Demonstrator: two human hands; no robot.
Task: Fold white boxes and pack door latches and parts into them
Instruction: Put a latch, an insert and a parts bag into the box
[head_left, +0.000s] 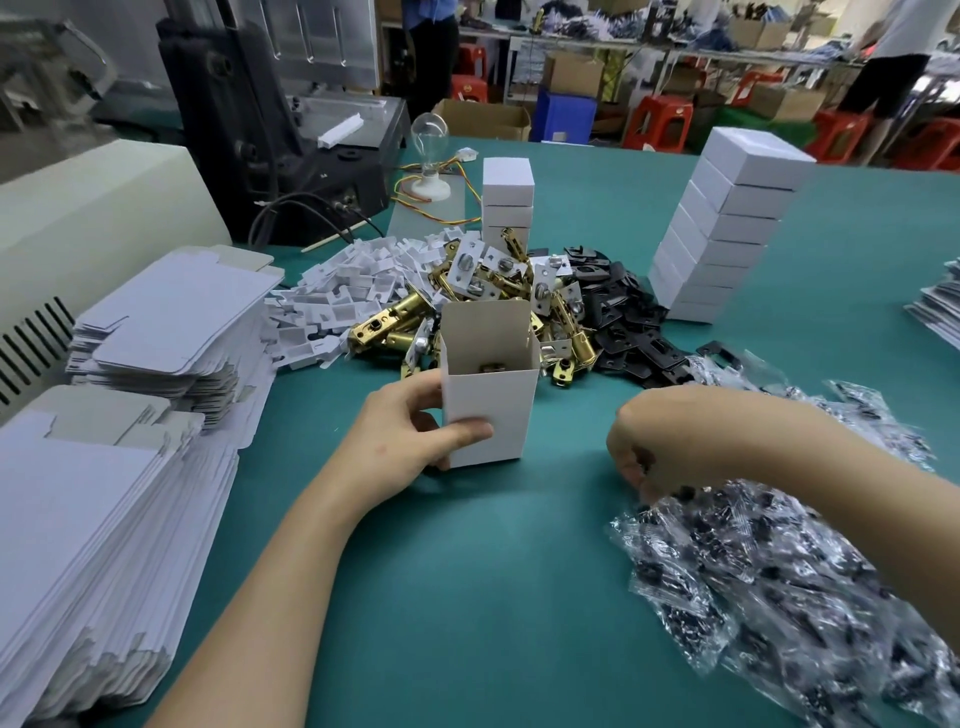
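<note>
My left hand (410, 436) grips the upright white cardboard box (493, 415), thumb across its front face and fingers round its left side. That steadies it on the teal table (467, 597) with the top flaps open, so parts can drop straight in; a brass-coloured piece shows down inside it. The box stands just in front of the heap of brass door latches (467, 306). The black metal plates (618, 322) are to the right of the heap and the white folded card inserts (337, 296) to its left, so every part is a short reach. My right hand (644, 452) is curled, knuckles up, at the near edge of the pile of clear plastic packets of small dark parts (753, 571). I judge it is picking one, but I cannot tell whether the fingers already pinch a packet. Flat white box blanks (156, 322) lie stacked at my left, ready for folding. Closed white boxes (727, 228) stand stacked at the far right, out of the way.
</note>
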